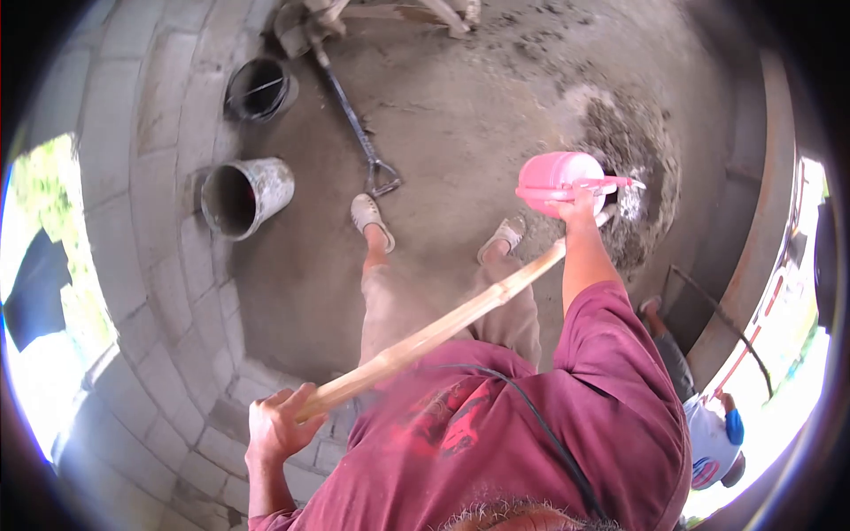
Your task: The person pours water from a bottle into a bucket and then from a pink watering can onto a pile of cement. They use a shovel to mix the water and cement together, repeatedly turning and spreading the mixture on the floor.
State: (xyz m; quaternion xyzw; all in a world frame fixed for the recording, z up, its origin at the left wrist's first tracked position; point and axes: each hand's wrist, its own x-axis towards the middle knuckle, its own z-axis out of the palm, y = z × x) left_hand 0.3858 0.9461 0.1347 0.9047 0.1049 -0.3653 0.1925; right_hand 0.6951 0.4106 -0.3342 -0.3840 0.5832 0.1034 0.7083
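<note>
My left hand (282, 423) is wrapped round the lower end of a long pale wooden pole (434, 341), which looks like bamboo. The pole slants up across my body and passes under my right wrist, its far end lying by a grey mortar heap. My right hand (577, 209) is closed at the grip of a pink plastic pail (547, 173), which is tipped over beside the heap. Wet grey mortar (630, 150) with a whitish patch lies just right of the pail.
A shovel (347, 104) with a D-shaped handle lies ahead of my feet. To the left, a grey bucket (273, 188) lies tipped by the block wall (159, 190), near a dark bucket (282, 96). A wooden frame (443, 13) stands at the top. Another person (708, 434) is at the right opening.
</note>
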